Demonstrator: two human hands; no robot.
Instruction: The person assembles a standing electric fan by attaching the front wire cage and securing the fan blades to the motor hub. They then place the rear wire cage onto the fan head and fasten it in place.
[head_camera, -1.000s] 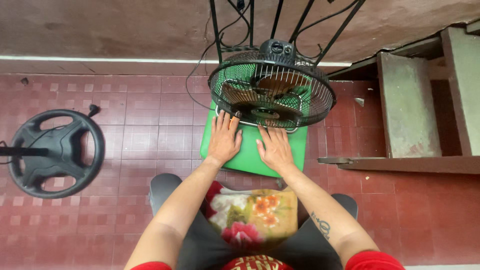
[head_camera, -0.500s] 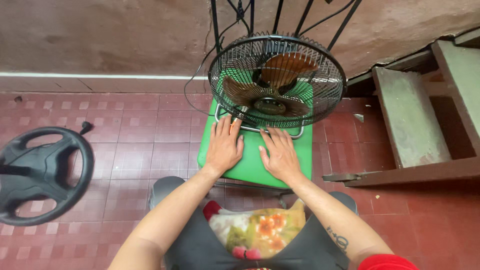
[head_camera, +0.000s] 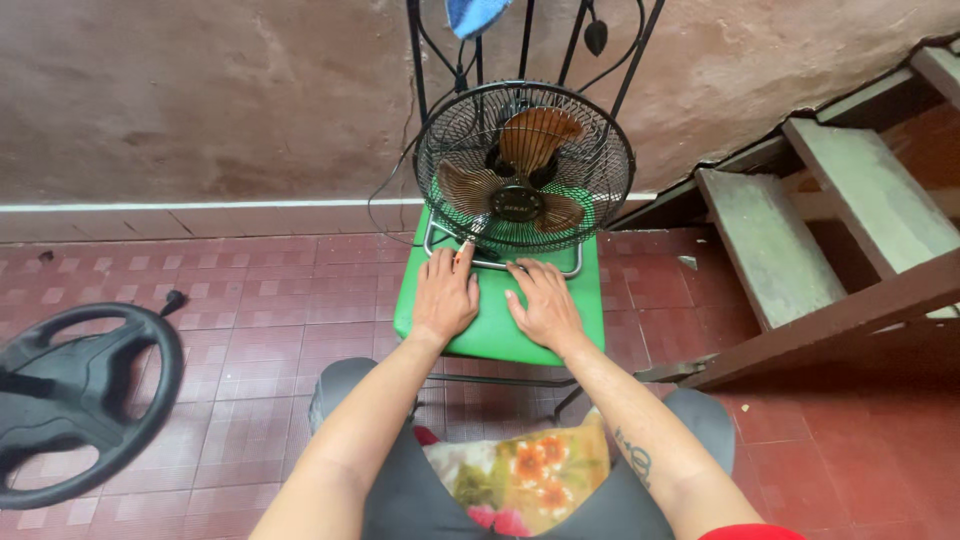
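fan (head_camera: 523, 168) now stands upright; hands (head_camera: 446, 296) stay on chair (head_camera: 495, 325).

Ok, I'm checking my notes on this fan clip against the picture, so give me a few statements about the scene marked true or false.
1. The fan stands on a green chair seat. True.
2. The left hand lies palm down on the seat, fingers at the fan's metal base frame. True.
3. The right hand grips the top of the fan's wire guard. False: it rests on the seat just in front of the base frame.
4. The fan blades are white. False: they are brownish.
5. A black round piece lies on the red tiled floor to the left. True.
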